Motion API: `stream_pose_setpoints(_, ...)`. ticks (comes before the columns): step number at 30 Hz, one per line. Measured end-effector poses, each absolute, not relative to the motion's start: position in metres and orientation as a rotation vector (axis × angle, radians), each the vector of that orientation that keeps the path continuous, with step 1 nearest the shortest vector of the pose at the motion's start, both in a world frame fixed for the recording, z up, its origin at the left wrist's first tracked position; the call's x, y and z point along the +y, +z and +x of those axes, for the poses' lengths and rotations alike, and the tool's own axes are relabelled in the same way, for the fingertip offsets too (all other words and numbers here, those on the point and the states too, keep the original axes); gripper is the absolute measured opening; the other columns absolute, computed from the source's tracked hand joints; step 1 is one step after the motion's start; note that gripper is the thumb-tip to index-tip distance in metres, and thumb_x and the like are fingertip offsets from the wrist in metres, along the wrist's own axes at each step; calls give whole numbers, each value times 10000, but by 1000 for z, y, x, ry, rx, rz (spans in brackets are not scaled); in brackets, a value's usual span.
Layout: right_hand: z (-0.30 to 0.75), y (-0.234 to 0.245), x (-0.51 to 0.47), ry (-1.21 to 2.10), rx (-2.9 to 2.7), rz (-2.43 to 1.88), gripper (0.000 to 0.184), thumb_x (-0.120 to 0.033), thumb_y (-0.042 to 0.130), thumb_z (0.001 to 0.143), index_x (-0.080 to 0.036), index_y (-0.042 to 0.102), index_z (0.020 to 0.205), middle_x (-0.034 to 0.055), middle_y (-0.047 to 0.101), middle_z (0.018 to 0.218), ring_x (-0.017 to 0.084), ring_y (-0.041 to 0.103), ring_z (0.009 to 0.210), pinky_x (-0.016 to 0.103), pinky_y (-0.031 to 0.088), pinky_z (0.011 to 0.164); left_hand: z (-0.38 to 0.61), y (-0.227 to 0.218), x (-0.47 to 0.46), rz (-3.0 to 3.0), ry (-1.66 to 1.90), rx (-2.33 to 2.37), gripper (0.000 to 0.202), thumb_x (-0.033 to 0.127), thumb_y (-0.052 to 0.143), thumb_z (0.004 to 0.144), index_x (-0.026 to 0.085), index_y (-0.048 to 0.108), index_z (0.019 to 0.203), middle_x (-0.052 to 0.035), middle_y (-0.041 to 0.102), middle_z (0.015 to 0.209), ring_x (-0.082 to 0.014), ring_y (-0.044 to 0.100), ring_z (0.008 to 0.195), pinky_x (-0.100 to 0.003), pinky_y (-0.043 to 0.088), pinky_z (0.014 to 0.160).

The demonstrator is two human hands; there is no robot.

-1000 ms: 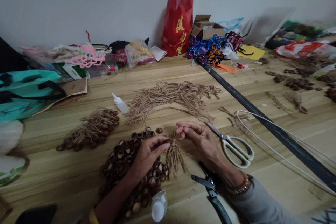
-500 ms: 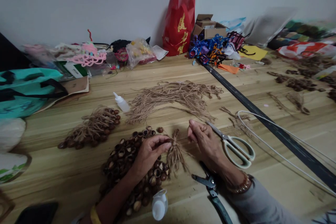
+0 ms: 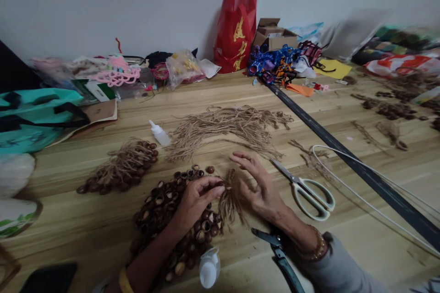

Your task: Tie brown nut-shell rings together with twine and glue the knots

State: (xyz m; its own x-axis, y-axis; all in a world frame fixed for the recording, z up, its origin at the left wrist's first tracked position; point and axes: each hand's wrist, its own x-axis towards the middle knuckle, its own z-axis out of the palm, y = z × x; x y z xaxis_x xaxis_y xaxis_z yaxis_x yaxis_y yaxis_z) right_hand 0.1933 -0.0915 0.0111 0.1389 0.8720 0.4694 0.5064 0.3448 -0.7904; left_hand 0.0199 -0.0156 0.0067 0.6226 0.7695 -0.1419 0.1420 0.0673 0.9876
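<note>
My left hand (image 3: 196,200) rests on a heap of brown nut shells (image 3: 165,213) and pinches the top of a small tuft of jute strings (image 3: 229,199). Beside that tuft, my right hand (image 3: 256,185) has its fingers spread and held over the strings. A wide fan of loose jute cords (image 3: 227,129) lies beyond both hands. To the left lies a pile of shells tied with cords (image 3: 118,168).
White-handled scissors (image 3: 311,192) lie right of my right hand; dark pliers (image 3: 280,254) sit by my wrist. Two small white glue bottles (image 3: 159,133) (image 3: 208,270) stand on the wooden table (image 3: 68,219). A black strip (image 3: 343,146), white cable (image 3: 360,192), teal bag (image 3: 30,119) and red bag (image 3: 235,27) surround.
My right hand let go of its pinch and moved back toward the tuft, its fingers now spread. The left hand kept its grip on the tuft.
</note>
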Motion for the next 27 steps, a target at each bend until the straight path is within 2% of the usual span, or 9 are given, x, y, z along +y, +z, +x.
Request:
stream_pose_setpoints(2, 191, 12, -92, 430, -1600, -1305, 446, -160, 596, 829, -258, 525, 1258, 91, 516, 1230, 238, 476, 1175, 417, 412, 986, 20, 6, -16, 1468, 574, 810, 176, 262, 661, 755, 137, 705, 870, -55, 718, 849, -195, 635, 801, -273, 495, 749)
stream_pose_setpoints(5, 188, 12, -92, 454, -1702, -1315, 360, -238, 669, 823, -239, 574, 1171, 83, 587, 1103, 233, 532, 1062, 389, 458, 910, 20, 6, -16, 1470, 580, 813, 174, 265, 671, 744, 136, 701, 856, -61, 717, 864, -209, 637, 840, -287, 490, 781)
stream_pose_setpoints(11, 184, 8, -92, 369, -1811, -1337, 210, -264, 576, 899, -219, 609, 1102, 83, 647, 1000, 231, 557, 925, 386, 466, 825, 20, 6, -16, 1455, 578, 807, 149, 265, 685, 724, 140, 679, 806, -29, 675, 773, -175, 604, 752, -259, 474, 725)
stream_pose_setpoints(20, 182, 6, -92, 391, -1867, -1361, 182, -219, 542, 914, -189, 610, 1081, 88, 651, 1008, 229, 548, 933, 370, 469, 818, 20, 7, -16, 1532, 566, 809, 141, 281, 664, 741, 143, 647, 721, -5, 609, 701, -151, 546, 694, -238, 438, 680)
stream_pose_setpoints(27, 181, 4, -92, 341, -1892, -1356, 139, -230, 514, 922, -191, 599, 1025, 97, 643, 956, 244, 552, 924, 389, 480, 795, 19, 9, -15, 1660, 575, 793, 152, 282, 628, 775, 147, 644, 708, -14, 613, 698, -159, 548, 695, -241, 430, 679)
